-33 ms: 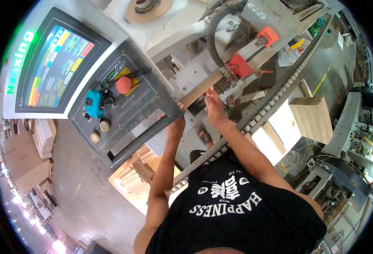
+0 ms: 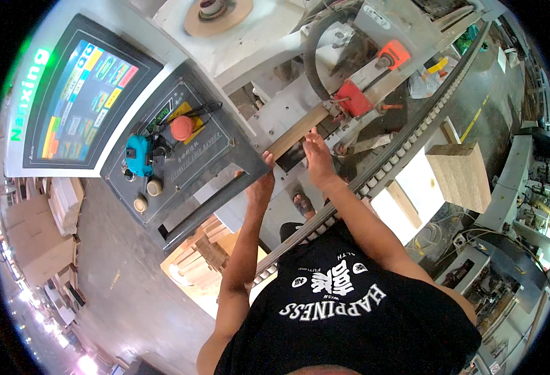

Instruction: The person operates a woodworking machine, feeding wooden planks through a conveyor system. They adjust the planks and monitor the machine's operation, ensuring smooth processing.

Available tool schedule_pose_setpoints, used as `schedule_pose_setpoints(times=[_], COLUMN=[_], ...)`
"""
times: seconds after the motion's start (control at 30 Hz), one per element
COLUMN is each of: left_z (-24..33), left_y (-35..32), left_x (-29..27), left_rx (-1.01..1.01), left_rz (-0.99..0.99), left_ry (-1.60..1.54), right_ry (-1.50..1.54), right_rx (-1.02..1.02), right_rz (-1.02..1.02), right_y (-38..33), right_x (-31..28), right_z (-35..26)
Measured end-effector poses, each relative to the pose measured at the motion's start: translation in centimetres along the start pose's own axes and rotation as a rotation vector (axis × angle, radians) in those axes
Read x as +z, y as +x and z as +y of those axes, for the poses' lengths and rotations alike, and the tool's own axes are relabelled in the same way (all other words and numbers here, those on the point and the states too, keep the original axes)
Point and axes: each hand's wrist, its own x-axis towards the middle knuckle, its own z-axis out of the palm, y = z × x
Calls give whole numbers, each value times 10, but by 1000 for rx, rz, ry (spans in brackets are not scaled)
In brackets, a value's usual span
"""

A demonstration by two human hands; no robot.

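Note:
A narrow wooden strip (image 2: 297, 134) lies along the metal bed of the machine, its far end beside the red block (image 2: 353, 99). My left hand (image 2: 260, 186) grips the strip's near end, partly hidden by the corner of the black control panel (image 2: 190, 150). Farther along, my right hand (image 2: 318, 161) has its fingers curled together, their tips against the strip's near edge. Its grip underneath is not visible.
A lit touchscreen (image 2: 90, 94) stands at left, with a red push button (image 2: 182, 127) and a teal device (image 2: 139, 155) on the panel. A roller rail (image 2: 381, 169) crosses before my body. Stacked boards (image 2: 459, 175) sit at right, wood pieces (image 2: 209, 250) below the panel.

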Motion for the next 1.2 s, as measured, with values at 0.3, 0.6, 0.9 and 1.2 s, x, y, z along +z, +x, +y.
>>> schedule_pose_setpoints(times=[0.3, 0.6, 0.9, 1.2], left_z=[61, 97, 69, 69], left_y=[56, 112, 11, -93], left_x=[26, 59, 6, -32], left_rx=[24, 115, 89, -57], left_rz=[45, 91, 57, -22], left_ry=[-84, -98, -142, -166], right_ry=[-161, -1052, -1991, -1989], right_rx=[23, -586, 574, 55], right_rz=[52, 546, 90, 129], right_y=[-2, -79, -188, -200], right_x=[-28, -203, -410, -478], right_z=[-40, -136, -144, -116])
